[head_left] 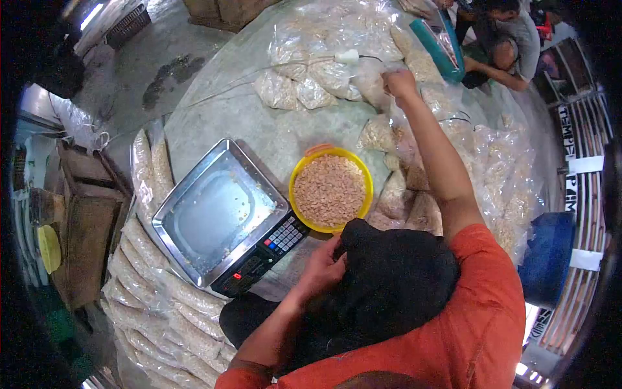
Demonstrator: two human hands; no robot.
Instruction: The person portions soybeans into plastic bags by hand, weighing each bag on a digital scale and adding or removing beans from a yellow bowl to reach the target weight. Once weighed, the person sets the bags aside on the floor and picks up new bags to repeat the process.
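Note:
My right hand (400, 84) is stretched out to the far side, its fingers closed at the edge of a clear plastic bag (371, 85) among other filled bags. My left hand (322, 262) is curled beside my knee, just below the yellow basin (368, 201); whatever its fingers may hold is hidden. Pale beans or grains (328, 189) fill the basin. Left of it stands a digital scale (223, 207) with a bare metal pan holding a few crumbs and a lit red display.
Long filled plastic tubes (165, 311) lie stacked at the lower left. Filled bags (495, 162) cover the floor on the right. A cord (278, 67) crosses the far bags. Another person (508, 45) crouches by a teal container (438, 50). A blue drum (547, 259) stands right.

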